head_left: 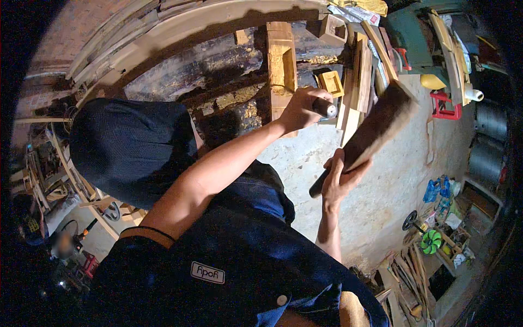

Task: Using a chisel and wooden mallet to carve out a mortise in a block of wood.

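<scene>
Evidently your left hand [302, 109] gripped a chisel [326, 108] against the partly hollowed wooden block [282, 65], your right hand [339, 180] clenched around the raised mallet [370, 131]; carving remained unfinished.

Chisel [328, 109] on upright beam [282, 65], mallet [370, 133] right of it

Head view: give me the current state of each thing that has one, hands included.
left hand: closed around the chisel handle, fist above the block
chisel: gripped, only its metal-capped end showing
right hand: closed on the mallet handle
wooden mallet: raised, tilted up to the right, clear of the chisel
wooden block: lying on the dark beam, recess cut in its top face
dark beam: lying flat, surface rough and worn
</scene>
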{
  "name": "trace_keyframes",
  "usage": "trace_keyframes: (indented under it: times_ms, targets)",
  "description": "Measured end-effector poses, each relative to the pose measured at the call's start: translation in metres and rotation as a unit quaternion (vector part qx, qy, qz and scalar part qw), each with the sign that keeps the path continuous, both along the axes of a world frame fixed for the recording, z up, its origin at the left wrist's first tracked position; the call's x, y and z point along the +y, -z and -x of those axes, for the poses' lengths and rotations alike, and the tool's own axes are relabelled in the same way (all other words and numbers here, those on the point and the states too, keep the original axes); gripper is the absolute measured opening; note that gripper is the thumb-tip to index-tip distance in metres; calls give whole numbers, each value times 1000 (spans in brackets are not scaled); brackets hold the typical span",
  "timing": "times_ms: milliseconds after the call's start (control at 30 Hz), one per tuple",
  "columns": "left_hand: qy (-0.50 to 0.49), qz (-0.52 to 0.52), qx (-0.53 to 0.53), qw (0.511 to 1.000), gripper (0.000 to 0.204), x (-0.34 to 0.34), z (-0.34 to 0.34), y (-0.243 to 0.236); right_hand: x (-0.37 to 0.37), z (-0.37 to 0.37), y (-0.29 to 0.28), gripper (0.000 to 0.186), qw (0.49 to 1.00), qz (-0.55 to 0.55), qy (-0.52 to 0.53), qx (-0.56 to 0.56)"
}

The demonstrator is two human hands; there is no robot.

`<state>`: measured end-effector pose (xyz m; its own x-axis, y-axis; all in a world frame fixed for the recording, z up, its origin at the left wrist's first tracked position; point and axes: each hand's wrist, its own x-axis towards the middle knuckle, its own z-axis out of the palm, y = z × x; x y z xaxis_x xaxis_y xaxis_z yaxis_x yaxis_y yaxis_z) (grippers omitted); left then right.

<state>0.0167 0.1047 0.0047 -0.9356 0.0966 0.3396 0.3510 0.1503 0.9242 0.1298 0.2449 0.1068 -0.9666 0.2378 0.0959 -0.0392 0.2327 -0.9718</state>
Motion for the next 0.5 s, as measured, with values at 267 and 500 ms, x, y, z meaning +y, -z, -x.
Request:
trace_keyframes:
  times_ms: [267, 500]
  targets:
    - [-6, -68, -1, 998, 25, -3, -6, -16, -3, 18, -28, 46, 957, -229, -75, -165]
    - [-10, -24, -3, 1000, 24, -10, -1, -2, -20, 33, -26, 47, 949, -258, -118, -137]
